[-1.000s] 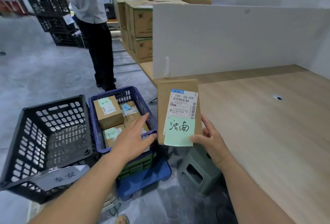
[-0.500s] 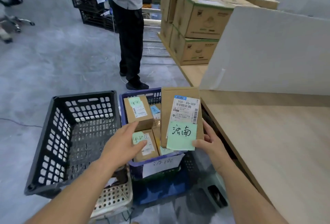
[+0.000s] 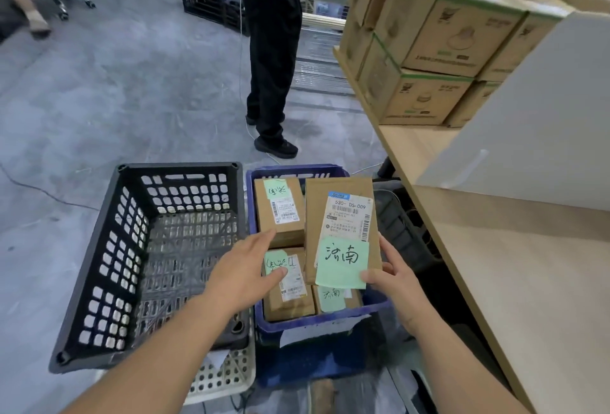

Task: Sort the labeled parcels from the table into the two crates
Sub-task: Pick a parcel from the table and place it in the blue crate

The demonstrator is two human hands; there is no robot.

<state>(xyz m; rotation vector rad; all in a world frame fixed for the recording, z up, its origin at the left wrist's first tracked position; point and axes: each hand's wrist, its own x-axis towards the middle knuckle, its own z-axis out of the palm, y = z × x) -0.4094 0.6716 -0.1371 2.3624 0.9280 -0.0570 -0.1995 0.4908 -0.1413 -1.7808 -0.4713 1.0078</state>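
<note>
The bench fills your 3 o'clock side. At 8 o'clock sits the black crate, with the blue crate just beside it at 6 o'clock, holding labeled boxes. Over the blue crate you hold the flat parcel, label facing you. Your right hand comes in from 5 o'clock, fingers clamped on the parcel's 5 o'clock corner, thumb on its green note. Your left hand is flat over the boxes at the parcel's 9 o'clock side, fingers straight.
</note>
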